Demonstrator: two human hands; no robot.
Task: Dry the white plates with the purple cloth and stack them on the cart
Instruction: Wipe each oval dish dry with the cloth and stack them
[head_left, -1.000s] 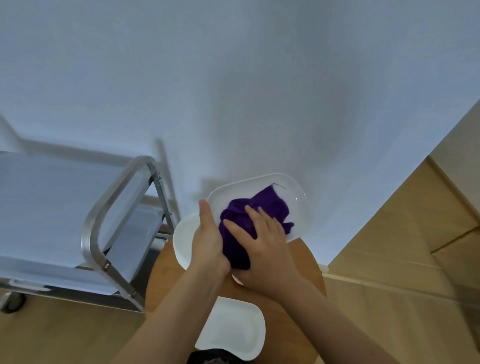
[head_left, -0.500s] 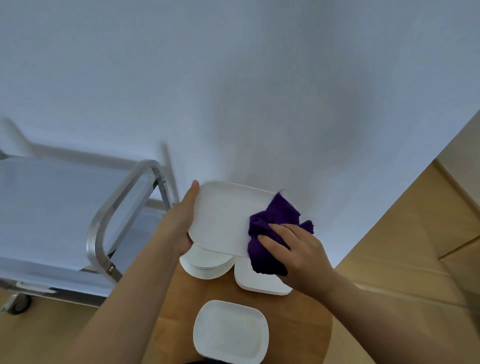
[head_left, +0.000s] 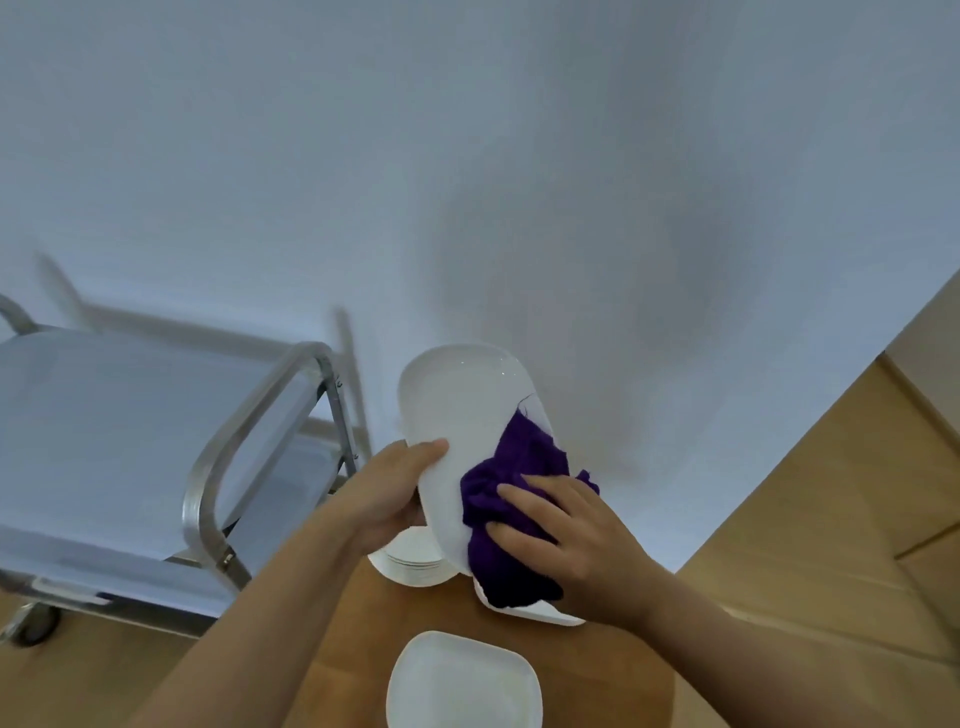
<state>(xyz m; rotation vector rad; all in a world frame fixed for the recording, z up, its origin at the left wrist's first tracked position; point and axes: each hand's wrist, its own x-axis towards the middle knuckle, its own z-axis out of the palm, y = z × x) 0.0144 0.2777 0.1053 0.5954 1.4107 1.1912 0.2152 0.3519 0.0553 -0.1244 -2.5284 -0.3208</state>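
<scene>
A white rectangular plate (head_left: 457, 415) is held up on end in front of the wall. My left hand (head_left: 392, 493) grips its left edge, thumb on the near face. My right hand (head_left: 571, 535) presses the bunched purple cloth (head_left: 511, 499) against the plate's lower right part, fingers spread over the cloth. Below them, on the round wooden table (head_left: 363, 649), stand a stack of round white plates (head_left: 410, 564), a rectangular plate (head_left: 540, 613) partly hidden by the cloth, and another rectangular plate (head_left: 462, 680) near the front edge.
A steel cart (head_left: 130, 431) with a bare top shelf and a tubular handle (head_left: 234, 447) stands to the left of the table, against the white wall. Its caster (head_left: 31, 626) rests on the wooden floor (head_left: 831, 519), which extends to the right.
The plate has turned from lying crosswise to standing on end. The cloth and my right hand moved from the plate's right edge to its lower right face. My left hand shifted lower along the edge.
</scene>
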